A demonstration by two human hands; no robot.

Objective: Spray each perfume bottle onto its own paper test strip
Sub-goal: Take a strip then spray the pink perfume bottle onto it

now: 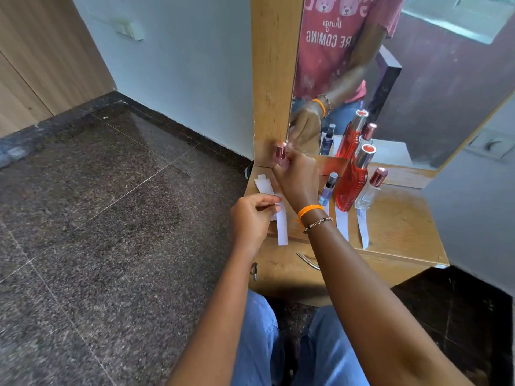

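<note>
Perfume bottles are standing in a row on the wooden tabletop (401,227), close to the mirror (418,79). One is a small blue bottle (328,188), the next is a tall red bottle (353,181), and the last is a clear bottle (369,190) with a pink cap. A white paper strip (342,222) is lying flat in front of the red bottle, and another strip (363,229) is lying in front of the clear one.

The right hand (298,181) is reaching across to the left side of the tabletop. Its fingers are closing around a small pink bottle (280,152) and holding it up, just in front of the mirror's wooden frame.

The left hand (252,218) is lower down, near the front edge. Its thumb and fingers are pinching the top of a strip (282,225), which is hanging down below the pink bottle. More white strips (263,183) are lying in a little pile on the tabletop, just behind the two hands.
</note>
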